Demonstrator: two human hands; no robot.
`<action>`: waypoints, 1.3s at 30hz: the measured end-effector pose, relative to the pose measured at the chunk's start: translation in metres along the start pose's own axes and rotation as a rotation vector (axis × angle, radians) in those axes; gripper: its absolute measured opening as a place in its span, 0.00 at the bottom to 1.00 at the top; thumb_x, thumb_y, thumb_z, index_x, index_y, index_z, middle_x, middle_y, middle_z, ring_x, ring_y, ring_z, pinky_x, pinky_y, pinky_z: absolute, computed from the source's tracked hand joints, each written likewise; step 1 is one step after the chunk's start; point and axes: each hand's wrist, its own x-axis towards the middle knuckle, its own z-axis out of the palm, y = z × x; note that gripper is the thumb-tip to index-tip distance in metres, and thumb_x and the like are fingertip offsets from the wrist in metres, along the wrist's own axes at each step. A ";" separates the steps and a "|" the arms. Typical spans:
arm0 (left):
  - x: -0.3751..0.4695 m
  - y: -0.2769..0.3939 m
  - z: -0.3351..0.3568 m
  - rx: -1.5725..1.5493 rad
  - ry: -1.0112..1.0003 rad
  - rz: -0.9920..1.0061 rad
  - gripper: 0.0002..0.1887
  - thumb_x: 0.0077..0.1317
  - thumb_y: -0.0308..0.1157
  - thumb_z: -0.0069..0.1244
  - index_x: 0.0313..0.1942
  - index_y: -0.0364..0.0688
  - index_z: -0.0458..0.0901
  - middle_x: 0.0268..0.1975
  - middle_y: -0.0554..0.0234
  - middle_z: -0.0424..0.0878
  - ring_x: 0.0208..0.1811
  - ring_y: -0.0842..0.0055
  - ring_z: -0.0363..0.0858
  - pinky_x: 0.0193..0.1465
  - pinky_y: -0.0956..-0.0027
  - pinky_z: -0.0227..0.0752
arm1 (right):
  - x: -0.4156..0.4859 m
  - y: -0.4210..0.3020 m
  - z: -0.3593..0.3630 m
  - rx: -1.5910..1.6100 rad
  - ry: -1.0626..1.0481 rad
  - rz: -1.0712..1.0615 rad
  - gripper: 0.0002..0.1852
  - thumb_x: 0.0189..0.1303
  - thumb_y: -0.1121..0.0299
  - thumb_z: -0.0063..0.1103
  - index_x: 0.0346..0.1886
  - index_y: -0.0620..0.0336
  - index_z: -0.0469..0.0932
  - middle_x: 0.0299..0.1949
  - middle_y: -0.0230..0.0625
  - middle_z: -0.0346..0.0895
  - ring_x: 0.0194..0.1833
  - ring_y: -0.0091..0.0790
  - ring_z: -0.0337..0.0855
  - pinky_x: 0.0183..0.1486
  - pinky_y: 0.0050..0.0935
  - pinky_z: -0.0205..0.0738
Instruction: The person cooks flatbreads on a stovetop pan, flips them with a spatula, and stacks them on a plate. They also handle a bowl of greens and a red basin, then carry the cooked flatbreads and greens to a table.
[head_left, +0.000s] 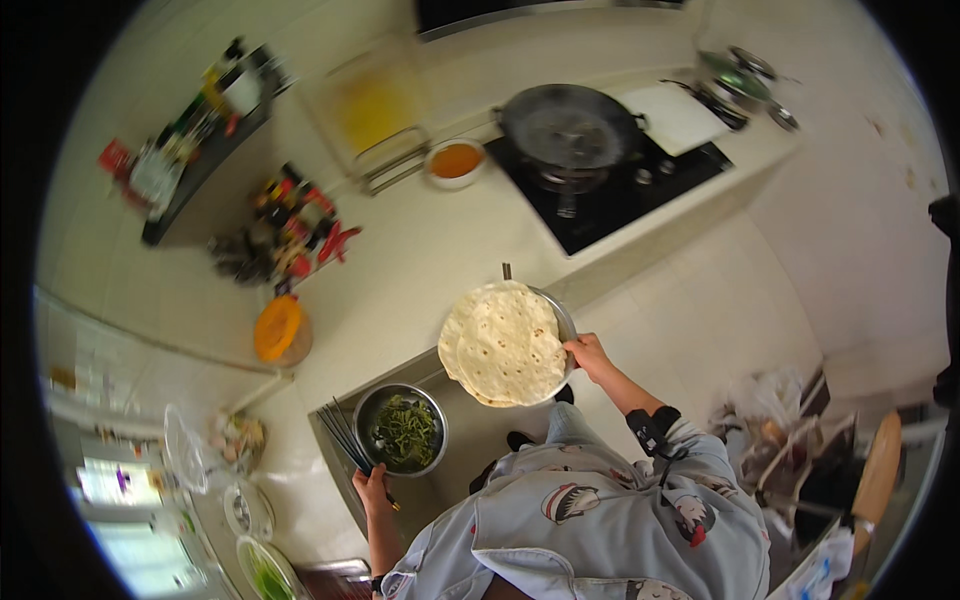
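Observation:
Round flatbreads with browned spots lie stacked on a metal plate, whose rim my right hand grips from the right. Something like dark chopstick ends pokes out beyond the far edge of the stack. My left hand holds the near rim of a steel bowl together with several dark chopsticks. Cut green vegetables fill the bowl, which is over the sink. Whether the bowl rests on anything is hidden.
A steaming black wok sits on the cooktop. Left of it stand a white bowl of orange-red liquid and a metal rack. Bottles and condiments crowd the corner near a cut pumpkin. Bags are at right.

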 end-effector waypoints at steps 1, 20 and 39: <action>0.004 0.006 0.020 0.029 -0.042 -0.007 0.10 0.56 0.20 0.51 0.23 0.44 0.69 0.16 0.75 0.68 0.10 0.87 0.60 0.11 0.78 0.49 | -0.010 0.008 -0.023 0.008 0.066 0.024 0.10 0.52 0.71 0.55 0.25 0.72 0.78 0.18 0.35 0.74 0.16 0.26 0.71 0.19 0.27 0.67; -0.120 0.033 0.431 0.567 -0.774 0.006 0.12 0.57 0.20 0.52 0.22 0.42 0.67 0.14 0.71 0.67 0.09 0.85 0.62 0.12 0.75 0.50 | -0.152 0.145 -0.391 0.363 0.776 0.062 0.10 0.50 0.72 0.53 0.23 0.72 0.79 0.18 0.36 0.75 0.18 0.29 0.74 0.20 0.28 0.68; -0.157 0.005 0.875 0.700 -0.962 -0.006 0.06 0.56 0.23 0.53 0.26 0.39 0.71 0.14 0.70 0.68 0.10 0.84 0.63 0.12 0.76 0.52 | -0.048 0.109 -0.707 0.542 1.035 0.026 0.08 0.48 0.73 0.55 0.21 0.70 0.76 0.19 0.33 0.75 0.18 0.27 0.73 0.20 0.27 0.67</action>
